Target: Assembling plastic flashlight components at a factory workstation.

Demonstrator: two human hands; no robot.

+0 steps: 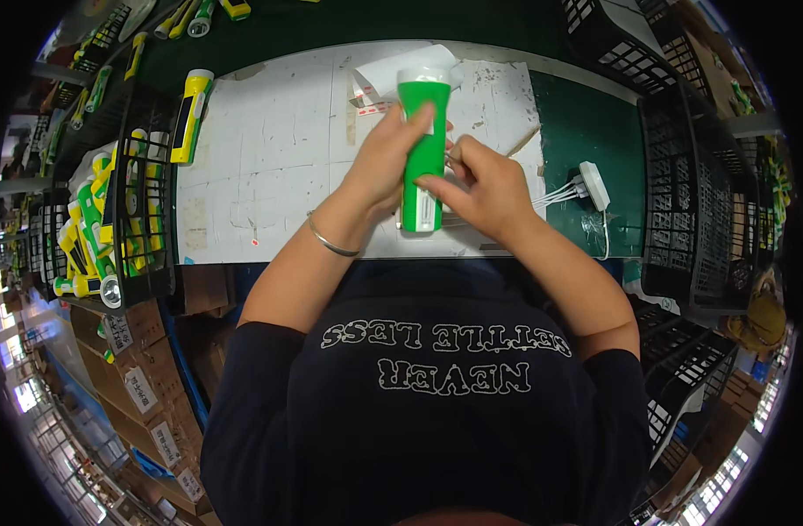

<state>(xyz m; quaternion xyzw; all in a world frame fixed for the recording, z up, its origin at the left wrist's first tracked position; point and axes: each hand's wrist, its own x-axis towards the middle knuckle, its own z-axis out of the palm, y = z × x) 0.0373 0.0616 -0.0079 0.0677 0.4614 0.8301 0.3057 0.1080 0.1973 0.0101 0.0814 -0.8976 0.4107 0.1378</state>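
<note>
Green flashlight (pixel 423 149) upright on white surface (pixel 270 167), head pointing away; left hand (pixel 388 162) wrapped round it, right hand (pixel 485 188) pinching its side.

A green flashlight (pixel 423 149) is held upright over the middle of the white tabletop (pixel 270 167), its white head toward the far edge. It is gripped from the left by the left hand (pixel 386 162), while its lower body is touched by the fingers of the right hand (pixel 482 188). A yellow flashlight (pixel 191 116) is laid near the tabletop's far left corner. A white adapter (pixel 593 184) with cables is seen beyond the right edge.
</note>
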